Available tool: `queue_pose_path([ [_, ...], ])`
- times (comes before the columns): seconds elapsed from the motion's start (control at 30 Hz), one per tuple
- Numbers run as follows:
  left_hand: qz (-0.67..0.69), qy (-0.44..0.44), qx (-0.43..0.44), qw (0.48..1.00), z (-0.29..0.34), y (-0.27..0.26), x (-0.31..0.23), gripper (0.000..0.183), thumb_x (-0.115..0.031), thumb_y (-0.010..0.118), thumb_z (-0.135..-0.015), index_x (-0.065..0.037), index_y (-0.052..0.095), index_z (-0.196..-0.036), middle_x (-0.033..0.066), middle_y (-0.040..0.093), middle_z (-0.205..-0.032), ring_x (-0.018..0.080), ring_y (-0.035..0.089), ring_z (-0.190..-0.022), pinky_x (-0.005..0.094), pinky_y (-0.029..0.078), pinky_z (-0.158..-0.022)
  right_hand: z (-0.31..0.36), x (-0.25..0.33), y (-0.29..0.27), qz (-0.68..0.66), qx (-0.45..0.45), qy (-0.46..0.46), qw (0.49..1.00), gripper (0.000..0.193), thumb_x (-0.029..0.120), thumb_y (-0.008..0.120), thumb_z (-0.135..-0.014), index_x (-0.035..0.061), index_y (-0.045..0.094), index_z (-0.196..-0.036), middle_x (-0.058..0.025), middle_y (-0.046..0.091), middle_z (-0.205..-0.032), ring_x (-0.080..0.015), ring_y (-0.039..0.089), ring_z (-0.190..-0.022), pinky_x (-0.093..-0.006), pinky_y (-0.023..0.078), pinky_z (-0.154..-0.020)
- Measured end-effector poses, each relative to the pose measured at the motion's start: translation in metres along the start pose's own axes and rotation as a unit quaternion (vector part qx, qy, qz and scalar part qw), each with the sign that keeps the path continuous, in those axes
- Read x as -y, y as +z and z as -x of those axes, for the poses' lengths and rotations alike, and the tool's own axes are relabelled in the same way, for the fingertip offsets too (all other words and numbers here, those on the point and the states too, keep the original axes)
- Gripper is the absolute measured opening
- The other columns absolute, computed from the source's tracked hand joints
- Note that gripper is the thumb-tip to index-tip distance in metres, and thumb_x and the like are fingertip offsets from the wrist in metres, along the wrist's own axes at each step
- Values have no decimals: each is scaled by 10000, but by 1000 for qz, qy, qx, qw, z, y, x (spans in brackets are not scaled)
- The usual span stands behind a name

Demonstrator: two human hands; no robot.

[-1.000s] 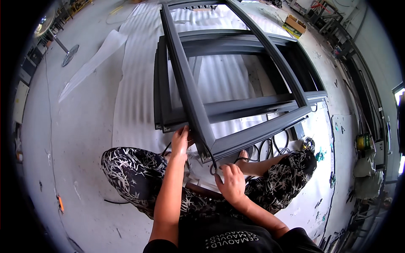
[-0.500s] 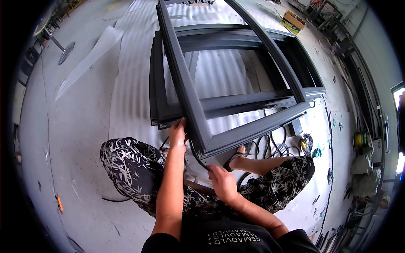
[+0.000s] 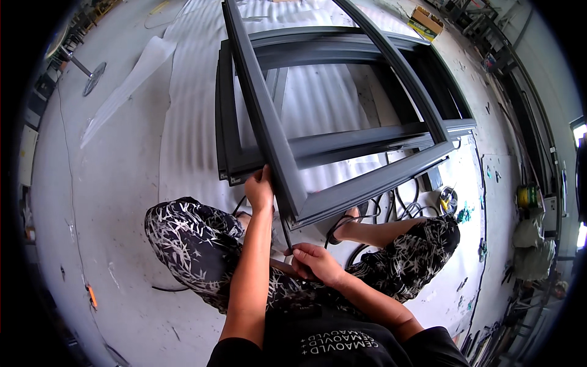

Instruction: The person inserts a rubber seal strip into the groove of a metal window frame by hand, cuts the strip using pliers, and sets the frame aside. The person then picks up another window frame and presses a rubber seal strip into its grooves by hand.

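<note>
Shifted leftward since a second ago, the right hand [image 3: 316, 263] pinches a black strip [image 3: 287, 237] between closed fingers, at seven o'clock of the gray frame [image 3: 370, 179]. Toward eight, the left hand [image 3: 260, 191] touches it (grip hidden, cannot tell).

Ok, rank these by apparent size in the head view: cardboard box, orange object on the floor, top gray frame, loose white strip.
1. Top gray frame
2. Loose white strip
3. Cardboard box
4. Orange object
</note>
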State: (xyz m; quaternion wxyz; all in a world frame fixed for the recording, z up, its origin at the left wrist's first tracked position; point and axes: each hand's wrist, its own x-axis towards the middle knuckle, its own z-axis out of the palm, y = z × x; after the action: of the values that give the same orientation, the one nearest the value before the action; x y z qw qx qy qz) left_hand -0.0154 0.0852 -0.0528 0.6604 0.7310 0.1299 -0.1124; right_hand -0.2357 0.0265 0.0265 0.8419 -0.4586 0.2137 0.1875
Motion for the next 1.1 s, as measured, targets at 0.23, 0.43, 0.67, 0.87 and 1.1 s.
queue_pose_path([
  [0.23,55,-141,119,981,20,-15,-36,318,-293,597,-953,-25,636,-1119,41,673,-934,141,634,-759,320,526,-661,2,0,0,70,-43,-20,996,261,170,432,-1034,-18,583,-1134,-17,595,-737,-71,524,-566,-210,408,-517],
  [0.43,58,-81,90,991,24,-14,-16,262,-219,607,-949,24,673,-1020,40,661,-827,109,592,-675,278,502,-605,-8,-9,-2,117,-49,-51,991,274,195,473,-1022,-23,587,-1142,-15,622,-730,-63,524,-530,-211,412,-474],
  [0.67,28,-117,129,984,41,-24,-8,250,-194,590,-960,41,661,-1009,57,668,-848,100,600,-659,233,482,-586,-8,-9,1,89,-63,-31,994,271,187,479,-1018,-33,590,-1132,-20,620,-728,-61,527,-517,-215,411,-463],
  [0.87,97,-146,161,971,57,-25,-13,253,-193,579,-965,42,646,-1029,60,663,-862,117,614,-674,252,499,-589,-12,-14,-2,85,-83,-48,992,271,195,472,-1023,-15,602,-1133,-4,622,-747,-53,522,-559,-203,409,-503],
  [1.1,48,-118,132,983,67,-27,-5,239,-162,608,-947,61,637,-1029,39,633,-827,98,547,-650,221,438,-574,-18,-21,0,105,-106,-56,987,249,189,495,-1011,-9,597,-1121,-9,614,-761,-57,532,-562,-212,418,-498],
])
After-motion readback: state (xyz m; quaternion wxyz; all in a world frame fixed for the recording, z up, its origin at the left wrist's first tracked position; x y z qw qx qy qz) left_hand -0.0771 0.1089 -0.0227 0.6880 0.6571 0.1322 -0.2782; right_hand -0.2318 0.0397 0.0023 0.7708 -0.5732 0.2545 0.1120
